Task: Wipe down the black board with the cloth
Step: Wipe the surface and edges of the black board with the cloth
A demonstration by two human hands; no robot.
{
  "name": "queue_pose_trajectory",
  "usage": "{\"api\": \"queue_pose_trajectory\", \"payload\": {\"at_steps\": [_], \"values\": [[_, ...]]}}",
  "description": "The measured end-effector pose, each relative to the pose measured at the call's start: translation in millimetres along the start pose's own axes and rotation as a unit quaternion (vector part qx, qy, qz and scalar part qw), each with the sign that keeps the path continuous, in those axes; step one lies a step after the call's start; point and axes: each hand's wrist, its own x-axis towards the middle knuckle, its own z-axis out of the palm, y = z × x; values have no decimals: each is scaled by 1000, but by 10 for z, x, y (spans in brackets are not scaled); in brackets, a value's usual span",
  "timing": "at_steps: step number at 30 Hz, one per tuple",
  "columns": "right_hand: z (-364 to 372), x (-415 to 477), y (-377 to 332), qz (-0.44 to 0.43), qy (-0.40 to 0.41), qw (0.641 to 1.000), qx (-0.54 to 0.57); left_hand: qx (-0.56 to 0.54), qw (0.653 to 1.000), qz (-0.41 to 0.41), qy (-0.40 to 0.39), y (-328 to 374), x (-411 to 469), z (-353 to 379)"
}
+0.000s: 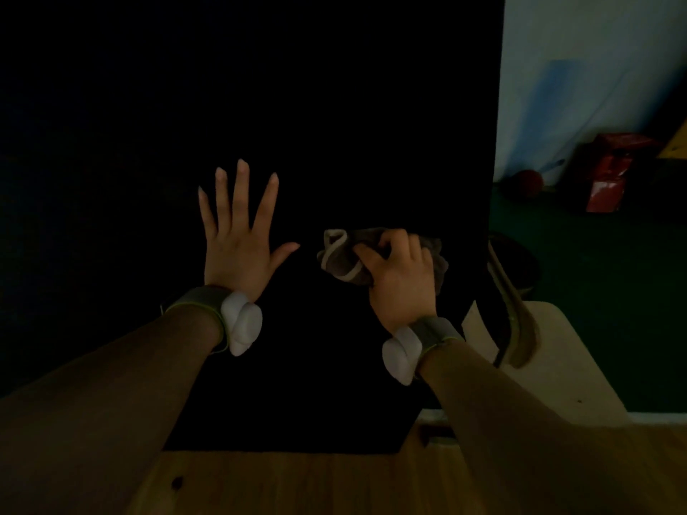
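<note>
Head view looks down over a wooden tabletop [297,481] at the bottom edge, with both bare forearms reaching forward from it. Each wrist wears a band with a white rounded device [243,323]. Beyond the table edge lies the black board [334,105], filling most of the frame. On it the left hand [238,247] lies flat, palm down, fingers spread wide and thumb angled out toward the right. Just beside that thumb, the right hand [403,276] presses a crumpled grey cloth [344,260] with a pale hem against the board, fingers curled tight into the bunched fabric. Right of the board stands a chair [520,328] with a pale seat. Farther off, on dark green floor [594,291], sit a red ball [528,183] and a red bag [613,172] by the pale wall.
</note>
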Motion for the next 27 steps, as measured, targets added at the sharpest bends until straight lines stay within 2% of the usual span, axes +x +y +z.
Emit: {"api": "queue_pose_trajectory", "payload": {"at_steps": [4, 7, 10, 15, 17, 19, 22, 27], "values": [[-15, -336, 41, -12, -110, 994, 7, 10, 1000, -12, 3, 51, -12, 70], [-81, -312, -5, 8, -146, 989, 39, 11, 1000, -17, 6, 50, 5, 122], [-242, -160, -71, 32, -109, 990, 81, 8, 1000, -17, 11, 41, -13, 179], [-544, 310, -131, 58, 48, 992, 103, 6, 999, -24, 35, 66, -97, 232], [-538, 411, -155, 79, 69, 989, 105, 4, 999, -21, 40, 56, -128, 238], [-457, 355, -180, 90, 50, 990, 101, -1, 999, -9, 35, 23, -168, 247], [-264, 108, -185, 53, -12, 998, 40, 2, 1000, 10, 14, -28, -237, 265], [1, -200, -129, 52, -37, 998, 28, 7, 1000, 13, -5, -40, -289, 304]]}}
